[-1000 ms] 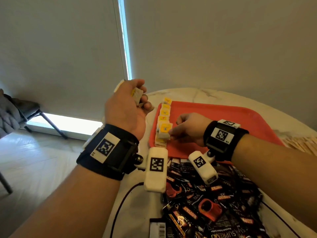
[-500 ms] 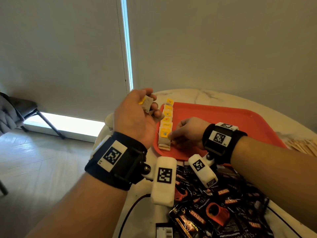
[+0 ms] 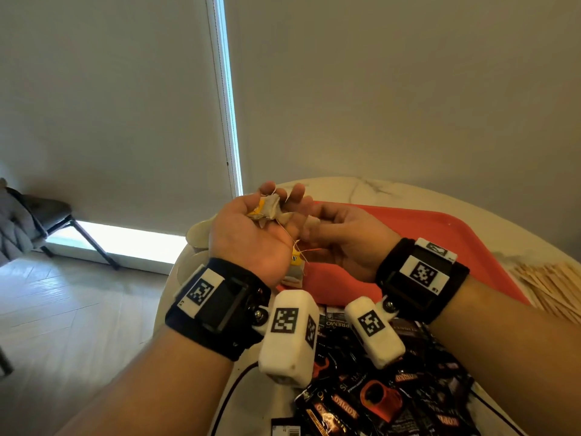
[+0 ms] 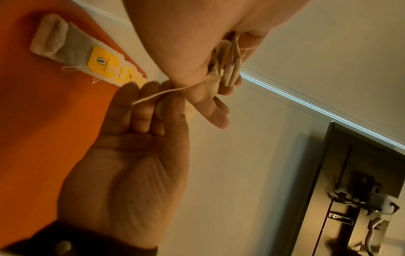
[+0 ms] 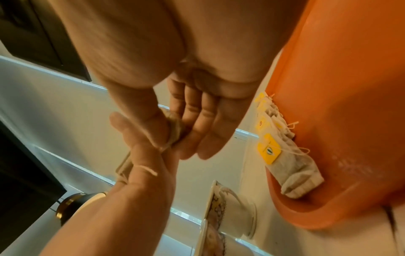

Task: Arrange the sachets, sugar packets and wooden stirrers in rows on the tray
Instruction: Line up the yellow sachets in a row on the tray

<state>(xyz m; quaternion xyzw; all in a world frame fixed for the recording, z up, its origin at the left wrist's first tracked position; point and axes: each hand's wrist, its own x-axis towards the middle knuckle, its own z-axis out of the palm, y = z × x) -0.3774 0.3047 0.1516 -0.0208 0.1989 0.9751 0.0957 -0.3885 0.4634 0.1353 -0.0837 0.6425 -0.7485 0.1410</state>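
Observation:
My left hand [image 3: 276, 209] is turned palm up above the left rim of the red tray [image 3: 440, 234] and holds a small bunch of tea bag sachets [image 3: 267, 212] with loose strings. My right hand [image 3: 317, 221] meets it and pinches one tea bag [image 5: 173, 131] of the bunch between thumb and fingers. A row of tea bags with yellow tags [image 5: 285, 155] lies along the tray's left edge; in the head view my left hand hides most of it. The row of tea bags [image 4: 72, 50] shows in the left wrist view too.
A heap of black coffee sachets [image 3: 377, 404] lies on the table in front of the tray. Wooden stirrers [image 3: 550, 284] are piled at the tray's right. Cups on saucers [image 5: 230, 207] stand left of the tray. A chair [image 3: 37, 215] stands far left.
My right hand left the row on the tray and rose to my left hand. My left hand turned palm up and moved right, over the tray's edge.

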